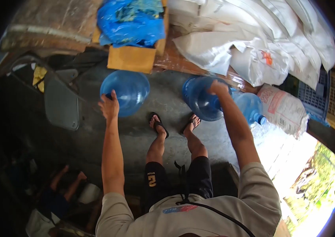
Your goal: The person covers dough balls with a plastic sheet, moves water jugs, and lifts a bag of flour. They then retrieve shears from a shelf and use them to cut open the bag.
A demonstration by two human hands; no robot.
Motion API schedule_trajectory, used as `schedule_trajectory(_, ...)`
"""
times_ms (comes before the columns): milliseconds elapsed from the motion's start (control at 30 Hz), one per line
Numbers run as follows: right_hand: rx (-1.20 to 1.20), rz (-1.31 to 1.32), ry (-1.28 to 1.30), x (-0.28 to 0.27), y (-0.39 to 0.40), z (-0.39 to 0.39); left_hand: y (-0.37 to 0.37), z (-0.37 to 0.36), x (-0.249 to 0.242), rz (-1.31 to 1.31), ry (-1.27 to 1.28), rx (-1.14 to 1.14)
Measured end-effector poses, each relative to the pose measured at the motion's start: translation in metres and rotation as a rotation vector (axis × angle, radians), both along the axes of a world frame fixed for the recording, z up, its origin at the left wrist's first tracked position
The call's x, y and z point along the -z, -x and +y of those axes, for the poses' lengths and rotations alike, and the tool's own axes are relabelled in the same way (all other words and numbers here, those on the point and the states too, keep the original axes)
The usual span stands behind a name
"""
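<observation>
My left hand (110, 104) is closed at the dark neck of a large blue water jug (130, 93), which hangs or stands tilted in front of my left side. My right hand (218, 87) is closed on the upper side of a second blue water jug (203, 100), its fingers partly hidden behind the knuckles. Just right of that hand, a third water jug (249, 106) lies with its capped mouth toward the doorway. My feet in flip-flops stand between the two held jugs.
A cardboard box (131, 59) with blue plastic bags (132, 23) rests on the wooden surface ahead. White sacks (250, 43) cover its right part. A wrapped plastic pack (282, 108) and crates (313, 93) stand at right. A folding chair (61, 100) is left; another person (55, 201) sits lower left.
</observation>
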State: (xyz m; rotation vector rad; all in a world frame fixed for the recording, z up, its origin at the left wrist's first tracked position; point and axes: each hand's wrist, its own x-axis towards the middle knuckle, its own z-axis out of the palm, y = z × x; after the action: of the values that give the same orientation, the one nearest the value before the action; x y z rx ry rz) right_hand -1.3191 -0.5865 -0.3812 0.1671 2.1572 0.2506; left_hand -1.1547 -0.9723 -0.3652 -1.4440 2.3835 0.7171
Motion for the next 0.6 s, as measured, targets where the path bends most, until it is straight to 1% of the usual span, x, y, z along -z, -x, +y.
schedule_trajectory(67,0.105,-0.074,0.092,0.018,-0.031,0.039,0.010,0.057,-0.021,0.105,0.807,0.399)
schedule_trajectory(133,0.112,-0.102,0.076,0.018,-0.028,0.046,0.023,0.112,-0.019,0.521,0.432,0.577)
schedule_trajectory(167,0.105,-0.130,0.072,0.016,-0.030,0.043,0.034,0.149,-0.018,0.622,0.138,0.621)
schedule_trajectory(200,0.128,-0.130,0.071,0.007,-0.033,0.041,0.047,0.187,-0.007,0.663,-0.063,0.677)
schedule_trajectory(233,0.110,-0.163,0.067,-0.005,-0.033,0.040,0.057,0.222,0.012,0.649,-0.179,0.732)
schedule_trajectory(300,0.126,-0.190,0.062,-0.006,-0.045,0.043,0.081,0.284,0.045,0.617,-0.295,0.825)
schedule_trajectory(333,0.113,-0.194,0.057,-0.002,-0.053,0.046,0.096,0.310,0.048,0.622,-0.304,0.845)
schedule_trajectory(400,0.121,-0.205,0.071,0.002,-0.075,0.047,0.115,0.335,0.049,0.354,-0.316,1.090)
schedule_trajectory(433,0.137,-0.164,0.102,-0.002,-0.083,0.048,0.115,0.337,0.059,0.353,-0.308,1.111)
schedule_trajectory(500,0.174,-0.119,0.127,-0.010,-0.100,0.056,0.108,0.348,0.077,0.055,-0.333,1.140)
schedule_trajectory(533,0.241,0.009,0.186,-0.016,-0.113,0.063,0.103,0.351,0.092,0.049,-0.346,1.157)
schedule_trajectory(567,0.317,0.130,0.245,-0.018,-0.126,0.068,0.094,0.345,0.105,0.177,-0.369,1.126)
schedule_trajectory(600,0.345,0.105,0.237,-0.003,-0.148,0.079,0.078,0.340,0.111,0.294,-0.399,1.086)
